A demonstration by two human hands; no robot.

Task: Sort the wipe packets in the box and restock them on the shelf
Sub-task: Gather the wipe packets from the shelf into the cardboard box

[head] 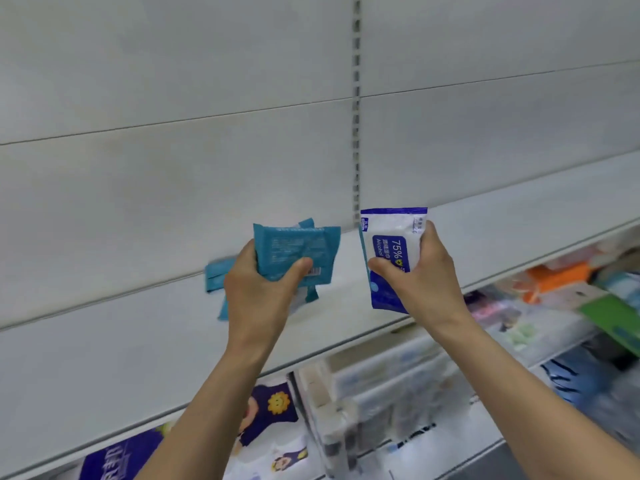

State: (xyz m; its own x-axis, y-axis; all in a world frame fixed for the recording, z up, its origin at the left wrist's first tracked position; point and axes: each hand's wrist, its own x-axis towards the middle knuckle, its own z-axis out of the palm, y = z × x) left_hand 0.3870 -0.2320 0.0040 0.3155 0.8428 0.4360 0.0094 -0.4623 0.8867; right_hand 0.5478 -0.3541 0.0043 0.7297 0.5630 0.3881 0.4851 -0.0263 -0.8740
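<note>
My left hand [258, 292] grips a bunch of teal wipe packets [294, 249], held upright over the white shelf [104, 358]; more teal packets stick out behind and below the hand at its left. My right hand [422, 275] grips blue-and-white alcohol wipe packets [393, 244] marked "75% Alcohol", upright, just right of the teal ones. Both bunches hover above the shelf board, near the back panel. The box is out of view.
A slotted upright [356, 98] runs down the back panel between two shelf bays. Below the shelf edge sit stocked goods: dark blue printed packs [273, 420], white tissue packs [381, 393] and orange and green boxes [561, 275] at the right.
</note>
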